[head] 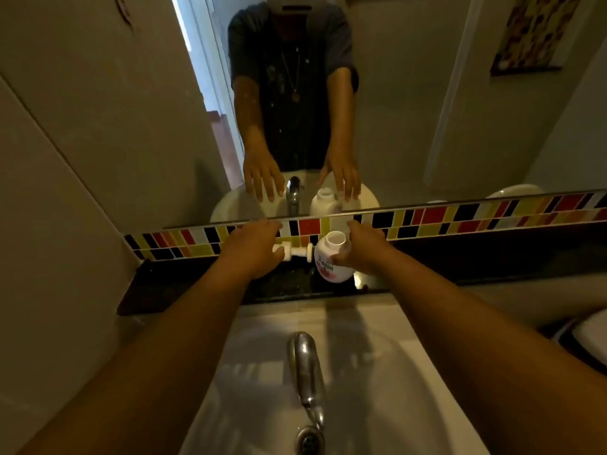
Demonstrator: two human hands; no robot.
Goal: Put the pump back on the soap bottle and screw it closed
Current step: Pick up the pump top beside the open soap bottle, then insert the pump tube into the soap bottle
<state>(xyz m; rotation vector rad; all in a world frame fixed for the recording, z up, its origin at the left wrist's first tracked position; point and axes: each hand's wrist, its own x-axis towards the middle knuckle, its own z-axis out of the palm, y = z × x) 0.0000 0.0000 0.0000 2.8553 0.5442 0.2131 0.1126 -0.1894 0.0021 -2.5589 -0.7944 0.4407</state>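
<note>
A white soap bottle (330, 261) with a red and green label stands upright on the dark counter ledge, its wide neck uncovered. The white pump (295, 251) lies on its side just left of the bottle. My left hand (254, 247) hovers over the pump's left end with fingers spread; whether it touches the pump is unclear. My right hand (363, 249) is beside the bottle's right side, thumb against its label, fingers apart and curved toward it without a full grip.
A white sink basin (377, 372) with a chrome faucet (305, 372) lies below the dark ledge (197, 287). A band of coloured tiles (460, 218) and a mirror (410, 110) rise right behind the bottle. A wall stands on the left.
</note>
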